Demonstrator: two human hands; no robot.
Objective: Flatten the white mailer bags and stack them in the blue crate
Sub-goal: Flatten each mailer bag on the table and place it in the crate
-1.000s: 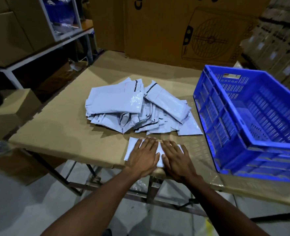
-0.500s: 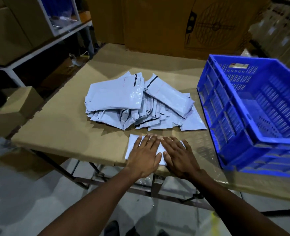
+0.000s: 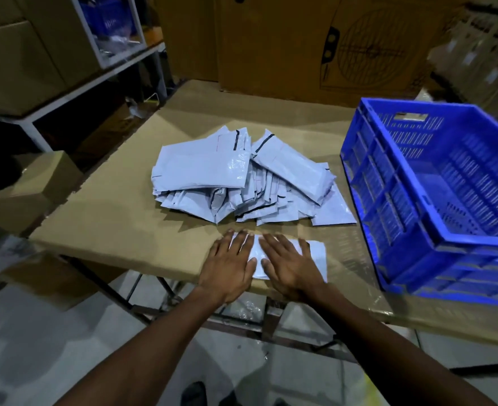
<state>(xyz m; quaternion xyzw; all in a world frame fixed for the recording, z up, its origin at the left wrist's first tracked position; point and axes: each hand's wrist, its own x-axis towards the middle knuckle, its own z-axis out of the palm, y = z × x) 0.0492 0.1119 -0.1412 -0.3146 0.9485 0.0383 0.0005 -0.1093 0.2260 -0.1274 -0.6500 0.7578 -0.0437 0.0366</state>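
We press one white mailer bag point(image 3: 318, 259) flat on the cardboard-covered table point(image 3: 118, 218), at its near edge, just in front of the pile of mailer bags point(image 3: 241, 183). Our left hand point(image 3: 230, 265) lies on the bag's left end and our right hand point(image 3: 288, 265) on its middle, both with fingers straight and spread, palms down, gripping nothing. The pile is a single heap; its bags overlap too much for us to count. Right of the pile stands one blue crate point(image 3: 388, 206), with no bags visible inside. Compared with half a second ago, more of the bag's right end shows beyond our right hand, and our hands sit slightly further apart.
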